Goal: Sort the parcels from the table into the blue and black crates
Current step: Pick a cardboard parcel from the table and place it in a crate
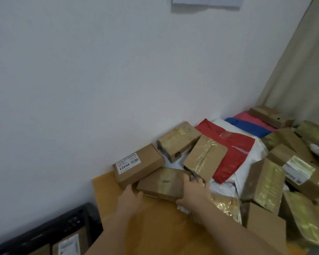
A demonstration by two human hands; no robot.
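A flat brown taped parcel (162, 184) lies near the left end of the wooden table (155, 227). My left hand (130, 198) touches its left end with fingers nearly straight. My right hand (193, 190) grips its right end, fingers over the top edge and thumb at the near corner. Behind it sits a cardboard box labelled 12V4A (136, 164). The black crate (44, 234) stands on the floor at the lower left with boxed parcels inside. The blue crate is out of view.
Many more parcels crowd the table to the right: brown boxes (179, 140), a taped brown packet (204, 159), red (232, 150), white, blue (247, 126) and pink mailer bags. A white wall runs behind the table; a beige curtain (302, 80) hangs at the right.
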